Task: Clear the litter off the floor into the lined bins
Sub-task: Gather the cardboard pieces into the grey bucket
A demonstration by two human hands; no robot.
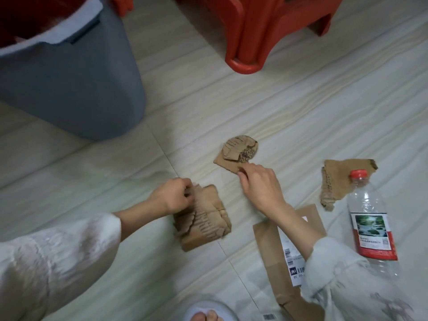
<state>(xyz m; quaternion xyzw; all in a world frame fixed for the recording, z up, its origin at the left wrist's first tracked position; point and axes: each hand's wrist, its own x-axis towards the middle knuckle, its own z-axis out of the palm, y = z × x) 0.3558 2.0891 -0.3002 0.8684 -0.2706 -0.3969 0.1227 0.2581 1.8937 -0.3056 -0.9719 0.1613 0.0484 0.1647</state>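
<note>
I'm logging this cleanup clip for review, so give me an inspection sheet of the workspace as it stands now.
Surface: pale tiled floor, litter lying on it.
Job's things: grey bin with a light liner, upper left; torn cardboard piece under the left hand; smaller cardboard scrap at the right hand; third cardboard piece; plastic bottle with red cap, lying down; brown paper bag with labels.
Clutter: barcode scrap at the bottom edge.
Grippers: left hand grips the torn piece's edge; right hand pinches the scrap's edge.
Cables: nothing seen.
Surroundings: red plastic stool; slippered foot.
</note>
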